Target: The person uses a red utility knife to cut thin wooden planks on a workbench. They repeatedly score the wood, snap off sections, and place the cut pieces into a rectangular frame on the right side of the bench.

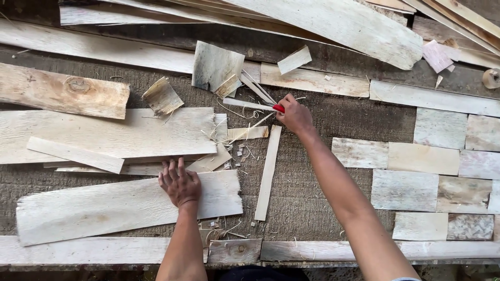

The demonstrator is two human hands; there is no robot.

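**Hands on veneer sheets**

Nearest, the left hand [179, 183] lies flat, fingers spread, on a wide veneer sheet [104, 208] atop the rough table [312, 203]. Farther off, the right hand [295, 115] is clamped on a red-handled tool [278, 108], beside a narrow strip [267, 174].

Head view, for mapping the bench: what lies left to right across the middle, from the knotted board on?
Knotted board → curled veneer scrap → left hand on a wide veneer sheet → narrow upright strip → right hand holding a red-handled tool → tiled veneer squares.
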